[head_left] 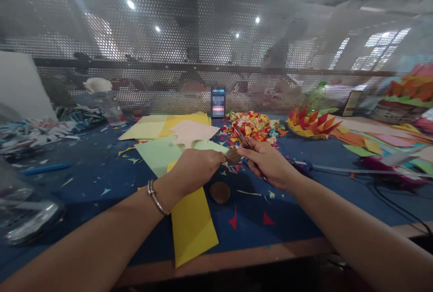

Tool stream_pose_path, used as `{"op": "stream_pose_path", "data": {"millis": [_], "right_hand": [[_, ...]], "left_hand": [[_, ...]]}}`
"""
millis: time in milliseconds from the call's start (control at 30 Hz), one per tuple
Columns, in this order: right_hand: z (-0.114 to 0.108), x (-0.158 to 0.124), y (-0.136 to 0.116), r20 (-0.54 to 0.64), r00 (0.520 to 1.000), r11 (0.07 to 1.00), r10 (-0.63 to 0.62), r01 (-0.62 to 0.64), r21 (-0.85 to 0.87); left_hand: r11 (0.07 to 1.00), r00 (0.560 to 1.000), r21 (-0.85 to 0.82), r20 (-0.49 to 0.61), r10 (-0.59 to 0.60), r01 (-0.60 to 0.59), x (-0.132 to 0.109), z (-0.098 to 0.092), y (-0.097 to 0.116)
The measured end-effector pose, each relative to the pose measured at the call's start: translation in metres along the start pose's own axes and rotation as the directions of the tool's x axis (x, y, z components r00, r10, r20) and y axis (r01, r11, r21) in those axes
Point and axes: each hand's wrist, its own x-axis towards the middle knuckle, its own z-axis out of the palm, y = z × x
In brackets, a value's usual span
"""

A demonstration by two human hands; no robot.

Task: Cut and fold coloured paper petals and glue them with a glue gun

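My left hand (199, 168), a bracelet on its wrist, is closed and pinches the left edge of a brown round paper piece (232, 155). Against the other side of that piece is my right hand (267, 159), closed around scissors (241, 136) whose metal blades point up and away. A second brown round piece (219, 192) lies on the blue tabletop just below the hands. Under my left forearm a yellow paper strip (194, 226) reaches the front edge of the table. Pale green paper (157, 154) and a cut pink sheet (196, 132) lie beyond.
Behind the hands are a pile of folded paper bits (255, 125) and an upright phone (218, 102). An orange-yellow paper crown (313, 123) and a purple glue gun (389, 170) are at right. A blue pen (45, 168) lies left. Perforated metal screen (162, 48) stands behind.
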Motion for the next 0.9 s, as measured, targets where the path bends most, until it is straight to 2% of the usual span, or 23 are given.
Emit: {"op": "stream_pose_path", "data": {"millis": [167, 300, 467, 600, 700, 767, 833, 900], "right_hand": [[0.003, 0.003, 0.000, -0.004, 1.000, 0.999, 0.026, -0.026, -0.032], [0.003, 0.005, 0.001, -0.026, 0.999, 0.999, 0.037, -0.038, -0.031], [0.002, 0.009, 0.007, -0.022, 0.999, 0.999, 0.037, -0.038, -0.034], [0.003, 0.012, 0.011, -0.071, 0.997, 0.998, -0.009, 0.004, -0.070], [0.003, 0.013, 0.012, -0.106, 0.993, 0.992, -0.043, 0.029, -0.122], [0.003, 0.013, 0.012, -0.105, 0.993, 0.986, -0.058, 0.040, -0.163], [0.003, 0.013, 0.012, -0.109, 0.992, 0.980, -0.069, 0.047, -0.192], [0.003, 0.013, 0.012, -0.109, 0.991, 0.976, -0.081, 0.056, -0.211]], "left_hand": [[0.982, 0.994, 0.155, 0.042, 0.098, -0.103, 0.000, 0.007, 0.002], [0.966, 0.981, 0.173, 0.026, 0.192, -0.193, 0.000, 0.010, -0.001], [0.950, 0.955, 0.114, -0.022, 0.295, -0.290, 0.000, 0.014, -0.005], [0.942, 0.944, -0.063, -0.058, 0.325, -0.328, 0.000, 0.015, -0.003], [0.947, 0.965, -0.209, -0.151, 0.216, -0.245, 0.000, 0.011, -0.010], [0.962, 0.986, -0.253, -0.152, 0.064, -0.101, 0.000, 0.006, -0.022], [0.941, 0.994, -0.328, -0.048, -0.099, 0.078, -0.001, 0.001, -0.039], [0.909, 0.980, -0.365, 0.060, -0.192, 0.201, -0.004, -0.004, -0.059]]}}
